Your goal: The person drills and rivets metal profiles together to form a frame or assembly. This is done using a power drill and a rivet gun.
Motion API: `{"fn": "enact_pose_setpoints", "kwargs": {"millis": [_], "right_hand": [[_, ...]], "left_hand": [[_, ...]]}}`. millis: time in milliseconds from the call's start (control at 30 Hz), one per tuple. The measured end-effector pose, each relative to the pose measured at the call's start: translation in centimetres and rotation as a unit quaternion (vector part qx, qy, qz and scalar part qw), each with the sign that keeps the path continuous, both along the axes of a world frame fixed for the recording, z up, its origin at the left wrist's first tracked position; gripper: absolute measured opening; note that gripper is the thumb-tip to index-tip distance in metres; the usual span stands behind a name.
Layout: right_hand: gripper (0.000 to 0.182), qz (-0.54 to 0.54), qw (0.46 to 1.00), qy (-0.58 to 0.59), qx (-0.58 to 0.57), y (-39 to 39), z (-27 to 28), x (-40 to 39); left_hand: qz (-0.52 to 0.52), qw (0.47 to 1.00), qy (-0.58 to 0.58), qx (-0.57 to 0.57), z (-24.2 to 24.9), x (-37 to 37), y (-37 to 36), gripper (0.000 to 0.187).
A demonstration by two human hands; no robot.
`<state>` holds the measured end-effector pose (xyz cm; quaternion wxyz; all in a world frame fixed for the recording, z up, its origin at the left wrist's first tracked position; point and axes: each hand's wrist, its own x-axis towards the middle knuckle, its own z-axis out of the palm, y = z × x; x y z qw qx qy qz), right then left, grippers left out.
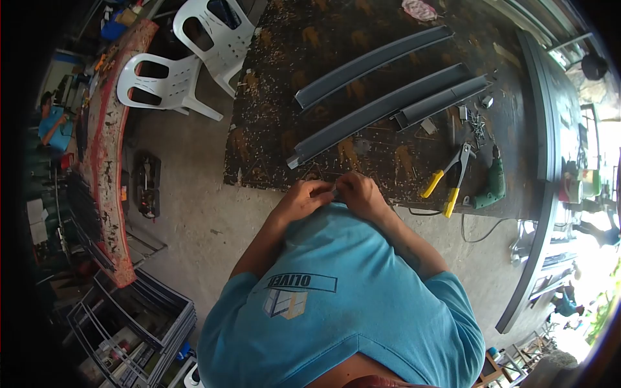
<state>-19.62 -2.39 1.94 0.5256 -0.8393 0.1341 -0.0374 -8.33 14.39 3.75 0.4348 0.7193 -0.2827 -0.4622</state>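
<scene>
My left hand (pixel 304 198) and my right hand (pixel 361 194) meet at the table's near edge, in front of my blue shirt. Both have their fingers pinched together around something too small to make out. Just beyond them a long grey metal channel (pixel 381 116) lies slanting across the dark table (pixel 272 155). A second long channel (pixel 375 64) is farther back, and a shorter one (pixel 443 102) rests beside the first. To the right are yellow-handled pliers (pixel 458 178), a green drill (pixel 495 182) and a pile of small fasteners (pixel 477 128).
White plastic chairs (pixel 162 81) stand at the table's left. A red worn beam (pixel 111 155) and a black tool tray (pixel 147 184) are farther left. Metal frames (pixel 139 323) lie stacked at lower left. Long grey profiles (pixel 546 155) run along the right. Other people (pixel 55 126) are in the background.
</scene>
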Motion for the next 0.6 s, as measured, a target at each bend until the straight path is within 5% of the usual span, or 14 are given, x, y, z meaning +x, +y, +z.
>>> {"fn": "enact_pose_setpoints", "kwargs": {"millis": [333, 433, 500, 600], "right_hand": [[0.018, 0.112, 0.991, 0.073, -0.025, 1.7, -1.2, 4.6], [0.022, 0.071, 0.977, 0.177, -0.097, -0.4, -1.8, 8.6], [0.043, 0.110, 0.929, -0.011, -0.353, -1.7, -2.8, 11.4], [0.063, 0.152, 0.886, -0.030, -0.437, -2.2, -3.4, 14.2]], "left_hand": [[0.034, 0.988, 0.116, -0.093, -5.0, 4.1, 5.9, 0.032], [0.172, 0.951, 0.244, -0.076, -7.1, 4.7, 6.2, 0.033], [0.365, 0.902, 0.230, -0.024, -7.7, 4.9, 5.5, 0.034], [0.394, 0.912, 0.109, -0.028, -9.9, 5.4, 4.7, 0.033]]}}
